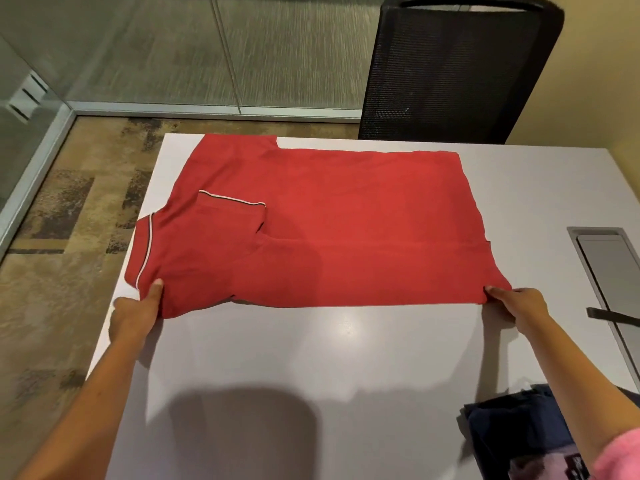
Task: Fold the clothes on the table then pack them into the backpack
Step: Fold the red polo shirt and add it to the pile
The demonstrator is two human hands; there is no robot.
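A red polo shirt point(346, 220) lies flat across the white table point(294, 375), its collar to the left and its hem to the right. One sleeve with a white-trimmed cuff is folded in over the chest. My left hand point(138, 310) pinches the shirt's near edge by the collar. My right hand point(519, 304) grips the near corner of the hem. The near long edge is doubled over along a crease. No backpack body is in view.
A dark folded garment point(519, 434) lies at the table's near right corner. A grey cable hatch point(609, 271) is set into the table at right, with a black strap point(613, 317) across it. A black mesh chair point(453, 71) stands behind the far edge.
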